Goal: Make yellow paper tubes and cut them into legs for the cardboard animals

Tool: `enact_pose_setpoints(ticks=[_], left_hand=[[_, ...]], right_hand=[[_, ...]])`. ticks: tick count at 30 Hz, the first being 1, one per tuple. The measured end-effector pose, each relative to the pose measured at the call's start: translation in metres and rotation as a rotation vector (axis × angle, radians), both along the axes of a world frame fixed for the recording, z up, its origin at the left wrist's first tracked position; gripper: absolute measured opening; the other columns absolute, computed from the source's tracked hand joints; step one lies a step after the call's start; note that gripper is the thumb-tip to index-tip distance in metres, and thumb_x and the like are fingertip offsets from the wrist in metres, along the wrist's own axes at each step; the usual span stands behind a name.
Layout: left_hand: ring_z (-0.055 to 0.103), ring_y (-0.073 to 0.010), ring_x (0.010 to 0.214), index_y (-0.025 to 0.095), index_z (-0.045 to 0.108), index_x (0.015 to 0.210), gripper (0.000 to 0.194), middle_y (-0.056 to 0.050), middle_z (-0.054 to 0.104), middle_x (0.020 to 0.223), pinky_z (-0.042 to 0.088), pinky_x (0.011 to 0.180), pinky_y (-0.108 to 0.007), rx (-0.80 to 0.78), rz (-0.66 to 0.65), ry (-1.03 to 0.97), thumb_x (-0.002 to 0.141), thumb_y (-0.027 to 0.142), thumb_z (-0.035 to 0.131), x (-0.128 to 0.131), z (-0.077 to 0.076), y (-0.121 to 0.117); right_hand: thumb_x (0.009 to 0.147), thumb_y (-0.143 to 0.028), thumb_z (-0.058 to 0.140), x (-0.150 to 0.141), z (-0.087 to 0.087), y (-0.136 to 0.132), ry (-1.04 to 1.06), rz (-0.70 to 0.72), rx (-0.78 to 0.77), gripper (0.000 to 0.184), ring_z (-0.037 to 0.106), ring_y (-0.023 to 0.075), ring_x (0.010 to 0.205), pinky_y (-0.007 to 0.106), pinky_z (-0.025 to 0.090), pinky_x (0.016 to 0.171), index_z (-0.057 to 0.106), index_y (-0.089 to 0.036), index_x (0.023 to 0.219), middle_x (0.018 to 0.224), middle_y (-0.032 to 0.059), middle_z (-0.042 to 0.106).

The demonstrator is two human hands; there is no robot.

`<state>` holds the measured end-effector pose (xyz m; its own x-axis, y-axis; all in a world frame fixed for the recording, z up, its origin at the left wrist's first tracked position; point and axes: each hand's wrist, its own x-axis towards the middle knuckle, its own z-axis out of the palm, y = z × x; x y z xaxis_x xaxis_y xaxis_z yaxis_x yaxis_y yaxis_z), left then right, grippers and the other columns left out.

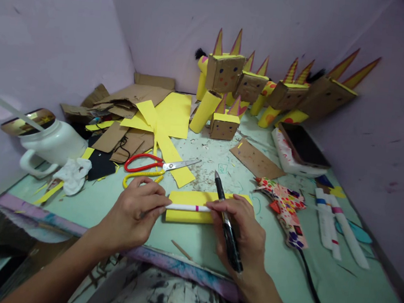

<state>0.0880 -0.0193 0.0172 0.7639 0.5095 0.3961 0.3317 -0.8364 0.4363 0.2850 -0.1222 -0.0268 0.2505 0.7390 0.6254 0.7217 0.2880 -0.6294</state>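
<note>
Between my two hands lies a white marker pen [186,207] with a pink band, level across a piece of yellow paper [196,218]. My left hand [138,209] pinches the marker's left end. Its right end is gripped by the fingertips of my right hand [242,230], which also holds a black pen [229,238] with the tip pointing away from me. The paper's near edge looks curled beneath the marker. Scissors [165,166] with a red and a yellow handle rest just beyond my left hand. A thin wooden stick [181,249] lies near the table edge.
Cardboard box figures [226,73] with yellow horns stand along the back wall. At right lie a patterned glue gun [285,208] with a cord, several markers [345,230] and a phone [303,144] on a box. Yellow sheets [173,116], cardboard scraps [136,96] and a white mug [52,143] occupy the left.
</note>
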Motion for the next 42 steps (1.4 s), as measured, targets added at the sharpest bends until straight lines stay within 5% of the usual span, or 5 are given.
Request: enact_pose_setpoints(ticks=[10, 24, 30, 42], left_hand=[[0.057, -0.0158, 0.078, 0.016, 0.065, 0.086, 0.019, -0.004, 0.064, 0.081, 0.041, 0.081, -0.039, 0.003, -0.017, -0.011, 0.082, 0.006, 0.05, -0.0026, -0.0025, -0.0005], [0.055, -0.0167, 0.085, 0.02, 0.062, 0.092, 0.021, -0.002, 0.062, 0.087, 0.041, 0.081, -0.036, 0.06, -0.033, -0.029, 0.08, 0.006, 0.054, -0.0046, -0.0085, 0.0039], [0.055, -0.0174, 0.084, 0.02, 0.061, 0.089, 0.019, -0.003, 0.061, 0.088, 0.042, 0.078, -0.036, 0.132, -0.065, -0.024, 0.079, 0.005, 0.054, -0.0024, -0.0056, 0.0056], [0.054, -0.0158, 0.078, 0.017, 0.066, 0.088, 0.02, -0.003, 0.063, 0.082, 0.039, 0.078, -0.037, 0.003, -0.012, -0.033, 0.082, 0.006, 0.05, -0.0012, -0.0028, -0.0009]], right_hand=[[0.077, -0.007, 0.055, -0.0019, 0.0036, 0.0, 0.024, -0.028, 0.017, 0.027, 0.062, 0.0189, 0.079, 0.044, 0.042, 0.093, 0.054, -0.026, 0.095, 0.082, 0.0006, 0.066], [0.075, -0.008, 0.055, -0.0006, 0.0044, -0.0048, 0.171, -0.194, 0.064, 0.02, 0.061, 0.0173, 0.076, 0.033, 0.05, 0.073, 0.056, -0.021, 0.09, 0.082, 0.0021, 0.061], [0.074, -0.008, 0.055, -0.0015, 0.0086, -0.0025, 0.111, -0.149, 0.095, 0.019, 0.06, 0.0166, 0.075, 0.044, 0.042, 0.093, 0.055, -0.021, 0.088, 0.077, 0.0008, 0.062], [0.077, -0.008, 0.06, -0.0017, -0.0007, -0.0006, -0.005, -0.069, 0.088, 0.021, 0.063, 0.0157, 0.074, 0.042, 0.042, 0.093, 0.056, -0.022, 0.092, 0.08, 0.0, 0.067]])
